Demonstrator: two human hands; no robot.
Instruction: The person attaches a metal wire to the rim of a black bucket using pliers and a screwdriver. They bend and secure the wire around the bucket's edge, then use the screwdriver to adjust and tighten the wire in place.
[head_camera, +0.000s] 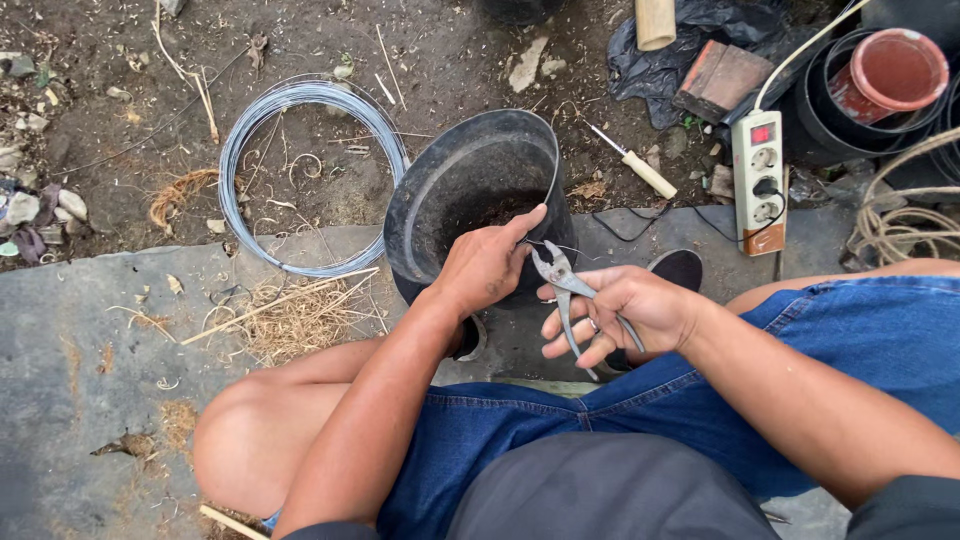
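A black plastic pot (455, 180) lies tilted on the ground between my knees, its mouth facing up and left. My left hand (487, 265) grips its near rim, index finger stretched toward a thin wire at the rim. My right hand (625, 312) holds grey metal pliers (562, 282), their jaws pointing at the rim just beside my left fingertip. The thin wire runs from the jaws along the pot's edge.
A coil of grey wire (247, 135) lies on the soil at left. A wooden-handled screwdriver (636, 164), a white power strip (757, 180), a stack of pots (885, 75) and coiled rope (900, 220) sit at right. Grey paving (80, 340) runs beneath me.
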